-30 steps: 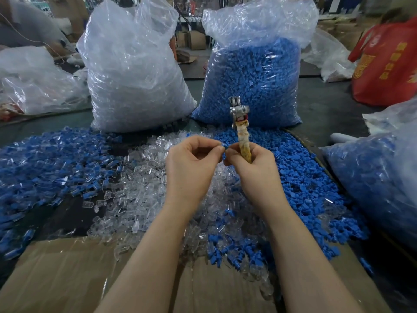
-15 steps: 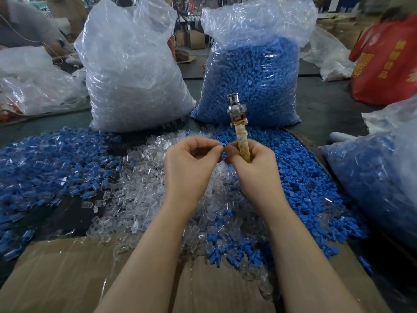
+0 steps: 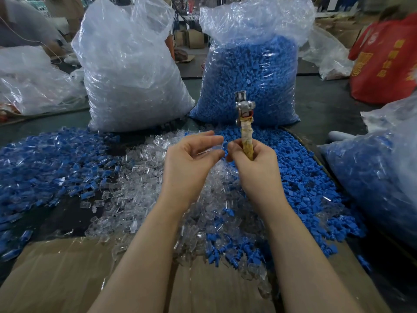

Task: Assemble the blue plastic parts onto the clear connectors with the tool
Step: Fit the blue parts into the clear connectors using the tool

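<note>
Our left hand (image 3: pixel 191 162) opened, fingers spreading off the blue part (image 3: pixel 224 146) our right hand (image 3: pixel 252 164) pinched beside the gripped tool (image 3: pixel 246 129), so that joining looked finished.

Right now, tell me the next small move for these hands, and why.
Probably bring the left hand back to the right hand and seat the small blue part showing between their fingertips. The right hand grips the tool upright, and the two hands sit slightly apart above the clear connectors.
</note>
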A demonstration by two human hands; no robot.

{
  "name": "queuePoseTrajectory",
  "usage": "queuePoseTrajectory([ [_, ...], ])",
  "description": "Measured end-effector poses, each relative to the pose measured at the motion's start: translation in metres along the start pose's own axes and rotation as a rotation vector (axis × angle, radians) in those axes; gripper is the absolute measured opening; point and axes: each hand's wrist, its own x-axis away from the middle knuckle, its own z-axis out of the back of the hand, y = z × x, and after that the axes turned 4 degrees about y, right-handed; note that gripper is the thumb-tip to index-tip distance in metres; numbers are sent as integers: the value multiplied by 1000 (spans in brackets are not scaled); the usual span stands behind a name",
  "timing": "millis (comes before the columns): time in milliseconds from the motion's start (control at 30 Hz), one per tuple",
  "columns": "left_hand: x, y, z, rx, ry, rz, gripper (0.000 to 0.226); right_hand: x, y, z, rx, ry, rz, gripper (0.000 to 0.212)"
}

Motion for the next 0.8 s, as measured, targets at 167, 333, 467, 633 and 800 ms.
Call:
queuePoseTrajectory([
  [167, -1, -1, 3, -2, -37, 14, 27, 0, 0, 0, 6, -19, 12, 18],
  [333, -2, -1, 5, 8, -33, 2, 21, 1, -1, 1, 27, -57, 48, 10],
  [467, -3, -2, 5, 29, -19, 16, 18, 1, 1, 0, 104, -69, 104, 6],
  [633, -5, -4, 6, 11, -35, 30, 19, -1, 5, 0, 132, -80, 115, 6],
  [800, -5, -3, 8, -9, -59, 21, 23, -1, 7, 1, 176, -81, 164, 5],
])
